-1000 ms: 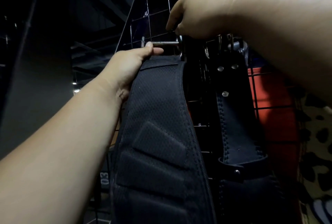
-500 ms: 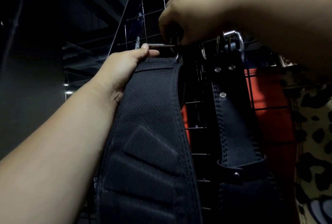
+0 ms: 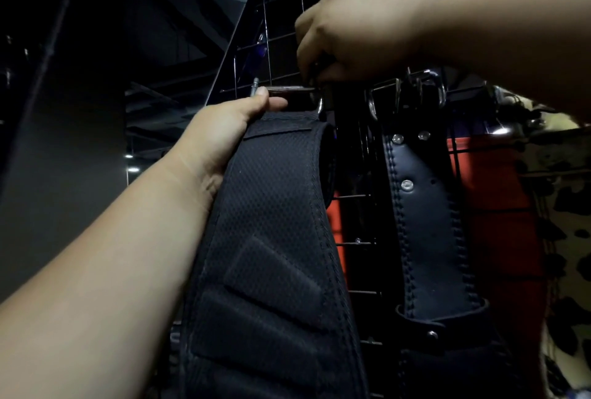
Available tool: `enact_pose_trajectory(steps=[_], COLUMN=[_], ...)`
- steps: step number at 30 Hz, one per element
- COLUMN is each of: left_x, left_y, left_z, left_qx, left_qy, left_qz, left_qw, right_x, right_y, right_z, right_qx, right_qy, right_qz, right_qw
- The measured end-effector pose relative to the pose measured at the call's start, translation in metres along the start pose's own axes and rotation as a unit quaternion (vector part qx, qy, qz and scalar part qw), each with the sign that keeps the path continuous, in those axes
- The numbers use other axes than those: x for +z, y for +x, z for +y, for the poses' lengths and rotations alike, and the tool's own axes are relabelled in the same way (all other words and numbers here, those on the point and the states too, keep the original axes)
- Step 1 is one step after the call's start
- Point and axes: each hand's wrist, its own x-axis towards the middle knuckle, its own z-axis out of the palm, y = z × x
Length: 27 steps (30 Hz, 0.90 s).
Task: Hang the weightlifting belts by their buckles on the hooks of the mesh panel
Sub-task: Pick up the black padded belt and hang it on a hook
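Observation:
A wide black nylon belt (image 3: 275, 238) hangs down the middle of the view. My left hand (image 3: 220, 139) grips its top edge, thumb lying along the upper rim just under a metal hook (image 3: 287, 89) of the black mesh panel (image 3: 281, 15). My right hand (image 3: 355, 31) is above, fingers curled down onto the belt's metal ring (image 3: 319, 104) at the hook; the ring is mostly hidden. To the right a black leather belt (image 3: 425, 222) hangs by its steel buckle (image 3: 406, 91) on the panel.
An orange-red surface (image 3: 492, 207) shows behind the mesh. A black-and-cream spotted cloth (image 3: 569, 200) hangs at the far right. Dark ceiling beams and small lights (image 3: 132, 170) lie to the left.
My right hand has shifted slightly along the hook with the ring. The left hand keeps its hold on the belt top; the view has moved a little.

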Motion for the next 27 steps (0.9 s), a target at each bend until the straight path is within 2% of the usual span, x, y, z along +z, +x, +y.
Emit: enact_pose_trajectory(steps=[7,10,19,25,27], left_x=[0.005,0.009,0.013,0.012,0.013], left_y=[0.005,0.005,0.004,0.010,0.010], left_z=[0.004,0.007,0.011,0.013,0.013], left_qx=[0.016,0.018,0.031,0.031,0.033], left_qy=[0.025,0.038,0.052,0.035,0.026], left_qz=[-0.001,0.000,-0.017,0.006,0.006], left_qw=[1.000,0.999,0.998,0.999,0.999], right_x=[0.007,0.013,0.020,0.016,0.016], right_y=[0.004,0.005,0.005,0.002,0.003], right_z=[0.015,0.026,0.021,0.018,0.017], right_qx=[0.136,0.137,0.137,0.118,0.108], right_qy=[0.160,0.203,0.193,0.207,0.191], right_qz=[0.010,0.013,0.051,0.007,0.021], right_qw=[0.978,0.970,0.970,0.971,0.975])
